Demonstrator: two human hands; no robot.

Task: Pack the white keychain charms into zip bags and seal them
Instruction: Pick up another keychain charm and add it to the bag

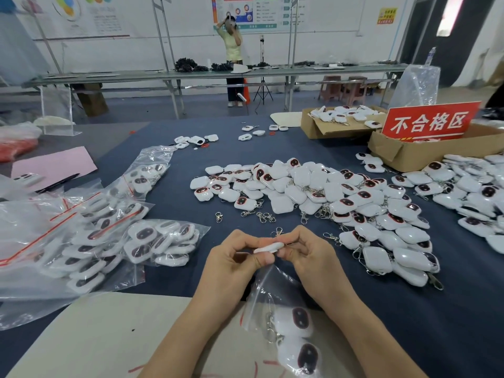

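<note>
Head view, the only one. Both forearms come in from the bottom edge, wrists bent inward, so the hands meet above the dark blue table (409, 323).

Left hand (234, 259): fingers curled, thumb and forefinger pinching one end of a white charm (268, 247).

Right hand (309, 255): fingers curled the same way, gripping the other end. The charm's metal clasp (277, 232) sticks up above the knuckles.

The charm lies flat, edge toward the camera, held clear of the table between the two hands.

Zip bag (266, 293): hangs just below the hands, top edge reaching up to the left thumb. Whether the thumb also holds it, cannot tell. Two bagged charms (294, 323) show inside, dark faces up, lying over a beige mat (109, 336).

Surroundings:
- A loose pile of charms (313, 192) lies beyond the hands and spreads right.
- Filled bags (90, 241) are heaped at left.
- A cardboard box (409, 154) with a red sign (431, 122) sits far right.
- A person (234, 50) stands at the back.
</note>
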